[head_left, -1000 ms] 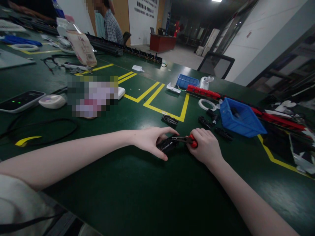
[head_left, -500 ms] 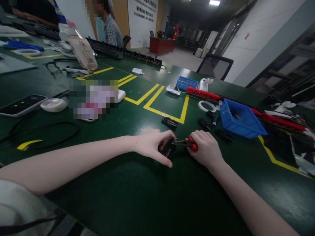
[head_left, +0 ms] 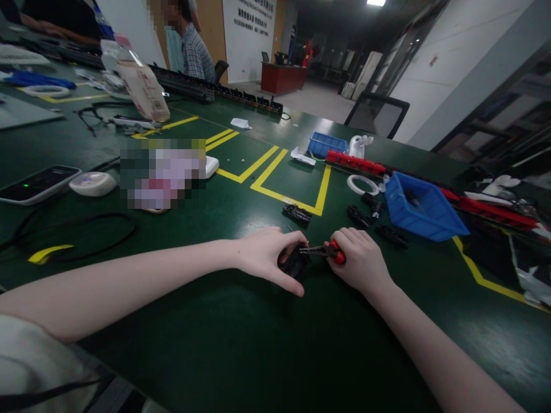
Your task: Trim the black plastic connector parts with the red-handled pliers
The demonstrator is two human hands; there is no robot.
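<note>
Between the curved thumb and fingers of my left hand (head_left: 269, 255) is a small black plastic part (head_left: 296, 263), its far side hidden by the fingers. My right hand (head_left: 357, 258) grips red-handled needle-nose pliers (head_left: 316, 250). The narrow jaws point left and meet the upper edge of the black part; what they pinch there is too small to make out. Just beyond my hands, a black part (head_left: 297, 213) lies on the green table (head_left: 258, 355). More black parts (head_left: 358, 216) rest to the right.
A blue bin (head_left: 424, 206) stands at the right, beside a white ring (head_left: 362, 184) and a long red strip (head_left: 355, 163). A second blue bin (head_left: 328, 144) is farther back. Leftward are a cable (head_left: 86, 256), a white round object (head_left: 92, 183) and a bottle (head_left: 144, 86). A person (head_left: 196, 54) is beyond the table.
The black part in my left hand has tilted slightly, and my left thumb has shifted a little rightward. The pliers stay at its upper edge.
</note>
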